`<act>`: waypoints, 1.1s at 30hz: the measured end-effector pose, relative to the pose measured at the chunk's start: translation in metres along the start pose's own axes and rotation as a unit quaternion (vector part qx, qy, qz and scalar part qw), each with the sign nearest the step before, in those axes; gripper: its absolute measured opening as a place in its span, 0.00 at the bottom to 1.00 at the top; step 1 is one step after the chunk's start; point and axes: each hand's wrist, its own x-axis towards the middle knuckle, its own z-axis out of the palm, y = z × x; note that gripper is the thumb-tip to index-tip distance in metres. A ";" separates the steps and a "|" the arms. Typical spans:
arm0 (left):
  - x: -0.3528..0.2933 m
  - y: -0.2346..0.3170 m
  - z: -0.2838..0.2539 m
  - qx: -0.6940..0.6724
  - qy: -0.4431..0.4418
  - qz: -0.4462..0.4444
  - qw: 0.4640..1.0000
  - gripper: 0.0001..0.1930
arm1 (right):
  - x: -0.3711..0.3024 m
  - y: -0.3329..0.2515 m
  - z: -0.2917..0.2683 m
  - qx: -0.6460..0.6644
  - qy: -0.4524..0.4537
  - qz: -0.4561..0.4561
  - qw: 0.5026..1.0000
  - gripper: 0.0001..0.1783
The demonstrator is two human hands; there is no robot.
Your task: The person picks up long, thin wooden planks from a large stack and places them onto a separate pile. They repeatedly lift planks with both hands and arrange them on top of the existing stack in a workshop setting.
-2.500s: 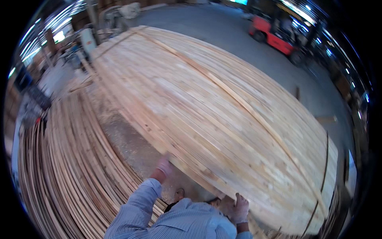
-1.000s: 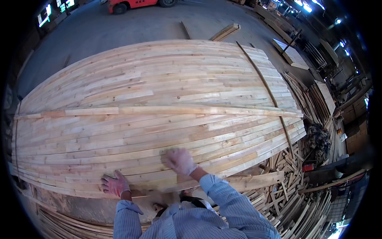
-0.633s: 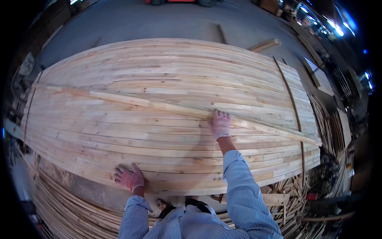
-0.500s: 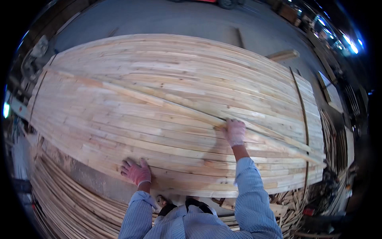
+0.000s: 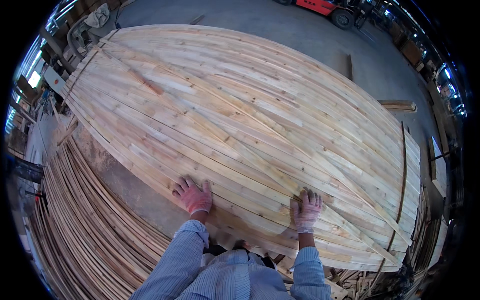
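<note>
Wooden strip (image 5: 222, 136) | left fingers (image 5: 184, 183) spread; right fingers (image 5: 311, 196) touching, clamp unclear | forklift (image 5: 322, 7) lettering illegible

Plank bed (image 5: 165, 132): pale, seamed lengthwise, long and broad. Directly on it, a near strip (image 5: 220, 134) and a far strip (image 5: 270, 123), both slim, slightly oblique to the seams, apart at mid-length. Right band (image 5: 402, 170), dark, spans one end; left band (image 5: 90, 62), the other.

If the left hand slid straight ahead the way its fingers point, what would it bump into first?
Probably the nearer loose wooden strip, which lies slantwise across the boards. Between it and the left hand, only board tops show, though depth is hard to judge from one view.
</note>
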 end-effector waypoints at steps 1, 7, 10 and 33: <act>0.000 -0.001 -0.001 -0.001 0.000 -0.002 1.000 0.42 | 0.000 -0.002 0.000 0.003 -0.010 0.004 1.000 0.36; 0.000 0.001 0.004 0.001 -0.005 0.003 1.000 0.43 | 0.008 -0.078 0.009 0.032 -0.029 -0.026 0.999 0.42; 0.000 0.006 -0.001 -0.002 -0.011 -0.004 1.000 0.42 | 0.025 -0.107 0.035 0.099 -0.028 -0.087 0.991 0.43; -0.008 0.001 0.014 0.097 0.014 -0.006 0.995 0.45 | 0.016 -0.110 -0.078 0.028 -0.217 -0.007 0.976 0.13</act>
